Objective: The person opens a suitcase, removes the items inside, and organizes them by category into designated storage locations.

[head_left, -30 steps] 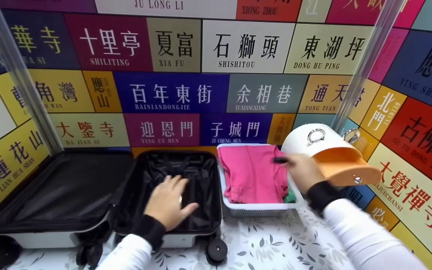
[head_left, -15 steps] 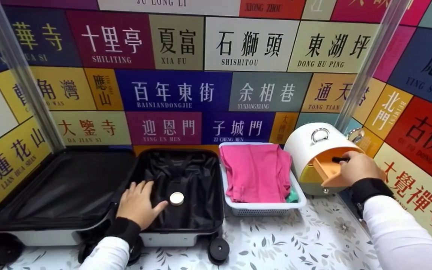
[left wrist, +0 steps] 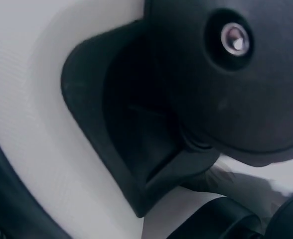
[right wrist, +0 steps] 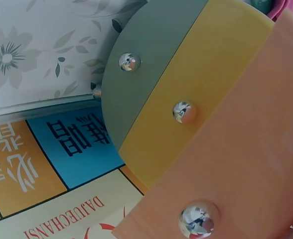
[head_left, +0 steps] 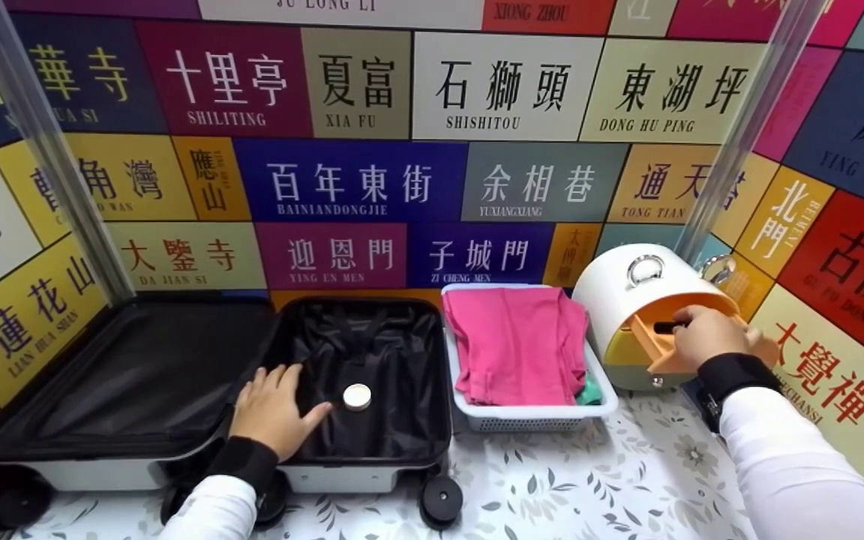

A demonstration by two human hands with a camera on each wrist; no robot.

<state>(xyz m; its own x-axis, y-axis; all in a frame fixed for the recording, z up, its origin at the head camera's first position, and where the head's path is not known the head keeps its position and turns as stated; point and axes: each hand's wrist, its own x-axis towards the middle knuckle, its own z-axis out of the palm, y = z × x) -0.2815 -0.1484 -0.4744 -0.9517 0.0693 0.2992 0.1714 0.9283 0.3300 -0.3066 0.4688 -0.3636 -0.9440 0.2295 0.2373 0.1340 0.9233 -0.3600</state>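
Note:
My right hand [head_left: 717, 339] reaches into the pulled-out orange drawer [head_left: 649, 345] of a rounded white box [head_left: 619, 289]. Its fingers pinch a small black stick-like object [head_left: 668, 328], whose kind I cannot tell. Seen from the right wrist, the orange drawer front [right wrist: 246, 134] has a shiny round knob and stands out past the yellow and green drawer fronts. My left hand [head_left: 271, 409], fingers spread, rests at the inner edge of the open black-lined suitcase [head_left: 402, 360]. A small round white-topped object [head_left: 357, 397] lies inside the suitcase, just right of my thumb.
Between suitcase and box stands a pale basket [head_left: 544, 421] with folded pink cloth [head_left: 518, 345] and a bit of green cloth [head_left: 591, 391]. The other suitcase half [head_left: 132, 375] lies left, its black cover flat. Sign-covered walls [head_left: 349, 180] close off the back and sides.
My right hand has moved right from above the basket into the orange drawer, carrying the black object. My left hand has shifted left, leaving the round white-topped object in the suitcase.

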